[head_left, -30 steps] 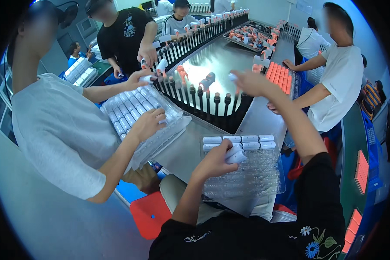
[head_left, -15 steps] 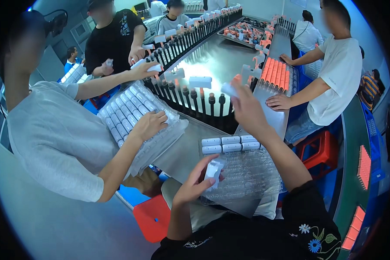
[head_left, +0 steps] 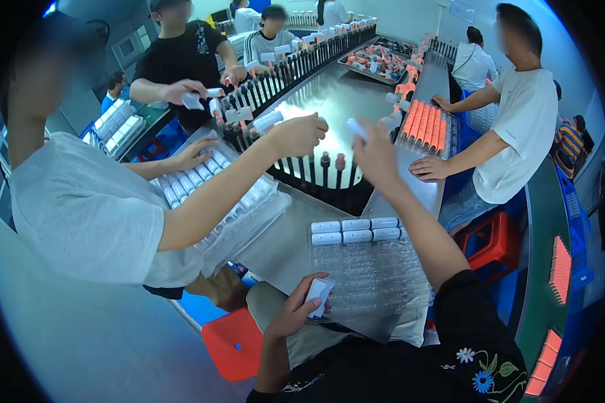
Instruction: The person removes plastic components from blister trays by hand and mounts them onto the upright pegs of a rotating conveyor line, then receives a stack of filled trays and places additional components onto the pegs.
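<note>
Two white pieces are in the person's hands at once: the left hand [head_left: 296,312] has dropped low toward the lap, fingers curled around a small white cap [head_left: 319,295], while the right hand [head_left: 376,151] is stretched far forward with its fingertips pinched on another small white piece [head_left: 356,127] above the row of dark pegs [head_left: 323,164] edging the shiny metal table [head_left: 329,101]. A second ago the left hand sat higher, at the near edge of the clear blister tray [head_left: 376,275], and the right hand had only just begun its reach; since then the left has drawn back with its cap and the right has pushed further out over the pegs. Six white caps [head_left: 356,230] remain in two short rows at the tray's far end, unchanged, with the remaining pockets looking empty. Judging by this, one piece appears to be on its way to the peg line while the next waits in the left hand. Beside the person on the left, a co-worker's arm [head_left: 249,181] reaches over another tray of white caps [head_left: 208,188] toward the same pegs.
</note>
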The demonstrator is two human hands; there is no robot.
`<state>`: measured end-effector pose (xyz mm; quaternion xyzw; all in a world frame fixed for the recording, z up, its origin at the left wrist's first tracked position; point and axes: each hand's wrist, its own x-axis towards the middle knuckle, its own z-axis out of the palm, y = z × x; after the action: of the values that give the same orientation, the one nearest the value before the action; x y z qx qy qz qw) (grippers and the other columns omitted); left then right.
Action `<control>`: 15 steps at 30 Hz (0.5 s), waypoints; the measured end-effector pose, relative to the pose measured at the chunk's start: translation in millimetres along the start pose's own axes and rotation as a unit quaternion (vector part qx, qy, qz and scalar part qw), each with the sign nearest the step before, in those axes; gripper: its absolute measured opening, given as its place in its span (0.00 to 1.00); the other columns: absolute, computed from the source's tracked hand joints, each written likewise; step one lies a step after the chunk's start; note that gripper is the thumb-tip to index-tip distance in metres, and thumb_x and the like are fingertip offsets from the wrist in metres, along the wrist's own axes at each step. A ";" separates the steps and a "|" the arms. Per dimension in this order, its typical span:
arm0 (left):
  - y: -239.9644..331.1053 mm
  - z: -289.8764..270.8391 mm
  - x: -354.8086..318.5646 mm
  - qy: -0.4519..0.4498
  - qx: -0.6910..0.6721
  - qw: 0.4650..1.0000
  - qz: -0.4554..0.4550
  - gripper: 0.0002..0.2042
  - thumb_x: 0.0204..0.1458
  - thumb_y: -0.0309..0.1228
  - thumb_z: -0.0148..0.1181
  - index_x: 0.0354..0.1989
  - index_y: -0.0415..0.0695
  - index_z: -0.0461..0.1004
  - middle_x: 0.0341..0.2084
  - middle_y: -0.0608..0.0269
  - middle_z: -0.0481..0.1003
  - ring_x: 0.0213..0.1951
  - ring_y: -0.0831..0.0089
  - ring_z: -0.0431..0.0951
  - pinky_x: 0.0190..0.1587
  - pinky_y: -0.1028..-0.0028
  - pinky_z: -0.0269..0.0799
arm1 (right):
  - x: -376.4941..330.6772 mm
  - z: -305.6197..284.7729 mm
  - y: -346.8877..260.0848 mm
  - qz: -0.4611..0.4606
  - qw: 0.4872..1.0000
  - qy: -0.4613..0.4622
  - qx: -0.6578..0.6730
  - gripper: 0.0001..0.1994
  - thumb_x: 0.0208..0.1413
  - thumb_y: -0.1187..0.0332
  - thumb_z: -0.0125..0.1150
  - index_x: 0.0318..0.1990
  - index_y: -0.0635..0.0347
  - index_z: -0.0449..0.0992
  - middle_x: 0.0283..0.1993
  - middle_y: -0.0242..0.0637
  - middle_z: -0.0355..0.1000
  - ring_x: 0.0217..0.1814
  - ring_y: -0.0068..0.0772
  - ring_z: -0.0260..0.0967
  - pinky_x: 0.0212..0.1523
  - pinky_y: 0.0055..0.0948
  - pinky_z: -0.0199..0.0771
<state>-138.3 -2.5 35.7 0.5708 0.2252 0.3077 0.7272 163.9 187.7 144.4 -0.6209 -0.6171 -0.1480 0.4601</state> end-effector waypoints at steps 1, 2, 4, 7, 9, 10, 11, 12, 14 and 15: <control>-1.6 -0.2 -1.8 -0.001 -0.008 1.000 0.002 0.28 0.64 0.29 0.52 0.73 0.44 0.56 0.50 0.57 0.71 0.47 0.71 0.76 0.53 0.67 0.73 | -0.5 5.5 -14.6 0.006 0.999 -0.042 -0.029 0.21 0.62 0.65 0.58 0.62 0.58 0.71 0.51 0.51 0.72 0.45 0.56 0.78 0.46 0.48 0.78; -2.4 0.7 -3.5 -0.003 -0.016 1.000 0.002 0.28 0.64 0.30 0.52 0.73 0.44 0.56 0.50 0.58 0.71 0.47 0.71 0.76 0.53 0.67 0.73 | -4.5 11.2 -23.2 0.000 0.999 -0.036 -0.014 0.21 0.62 0.65 0.58 0.62 0.57 0.72 0.50 0.50 0.72 0.43 0.55 0.78 0.45 0.48 0.79; -0.9 3.7 -5.0 -0.005 -0.005 1.000 -0.004 0.28 0.64 0.30 0.53 0.73 0.44 0.56 0.50 0.58 0.71 0.47 0.70 0.76 0.53 0.67 0.73 | -7.3 18.3 -26.8 0.004 0.997 -0.023 0.076 0.21 0.62 0.66 0.58 0.62 0.58 0.74 0.51 0.48 0.71 0.41 0.54 0.77 0.44 0.45 0.78; -1.6 10.0 -7.5 0.005 0.017 1.000 -0.018 0.28 0.64 0.31 0.53 0.73 0.44 0.56 0.50 0.58 0.71 0.47 0.70 0.76 0.53 0.66 0.73 | -13.2 24.0 -22.5 -0.007 0.979 0.105 0.174 0.20 0.62 0.67 0.59 0.60 0.62 0.74 0.51 0.50 0.71 0.46 0.51 0.75 0.47 0.43 0.76; -5.6 8.5 -11.3 0.018 0.023 0.999 -0.025 0.28 0.65 0.32 0.53 0.73 0.43 0.56 0.51 0.57 0.71 0.46 0.71 0.76 0.52 0.67 0.74 | -17.9 6.7 -41.3 0.016 0.971 0.088 0.221 0.19 0.62 0.69 0.59 0.60 0.66 0.74 0.52 0.51 0.70 0.53 0.50 0.72 0.53 0.41 0.72; -9.0 5.8 -13.2 0.024 0.016 0.999 -0.025 0.28 0.65 0.31 0.53 0.72 0.43 0.56 0.51 0.57 0.72 0.46 0.71 0.77 0.50 0.67 0.75 | -20.4 3.7 -42.2 -0.001 0.971 0.102 0.217 0.19 0.62 0.69 0.59 0.60 0.65 0.74 0.51 0.52 0.70 0.55 0.50 0.71 0.55 0.41 0.72; -13.2 2.6 -15.8 0.026 0.018 0.999 -0.026 0.28 0.65 0.31 0.53 0.72 0.43 0.56 0.51 0.57 0.72 0.46 0.71 0.77 0.50 0.67 0.75 | -22.8 -6.8 -44.0 -0.014 0.974 0.105 0.201 0.19 0.61 0.69 0.59 0.59 0.64 0.74 0.52 0.51 0.70 0.55 0.51 0.71 0.55 0.42 0.72; -19.2 -3.0 -16.6 0.041 -0.001 0.999 -0.031 0.28 0.64 0.31 0.53 0.72 0.43 0.56 0.51 0.57 0.72 0.46 0.71 0.77 0.50 0.68 0.76 | -18.7 -16.0 -42.5 -0.022 0.974 0.113 0.195 0.19 0.61 0.70 0.59 0.58 0.64 0.74 0.53 0.51 0.70 0.56 0.52 0.71 0.56 0.42 0.71; -19.3 -4.7 -16.5 0.052 -0.019 0.998 -0.037 0.27 0.64 0.30 0.52 0.72 0.43 0.56 0.50 0.57 0.72 0.45 0.71 0.77 0.50 0.68 0.76 | -5.9 -30.5 -25.0 -0.075 0.972 0.191 0.113 0.17 0.60 0.74 0.59 0.57 0.64 0.74 0.55 0.51 0.72 0.56 0.55 0.72 0.56 0.45 0.72; -18.8 -6.0 -16.3 0.054 -0.017 0.998 -0.036 0.27 0.64 0.30 0.52 0.72 0.43 0.56 0.50 0.57 0.72 0.45 0.71 0.77 0.50 0.68 0.76 | 2.8 -32.0 -14.7 -0.048 0.974 0.178 0.129 0.17 0.60 0.73 0.59 0.56 0.64 0.74 0.55 0.50 0.72 0.56 0.53 0.73 0.55 0.43 0.73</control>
<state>-150.4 -12.8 15.6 0.5320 0.2792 0.3161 0.7342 163.5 162.6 169.2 -0.4899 -0.5681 -0.1975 0.6311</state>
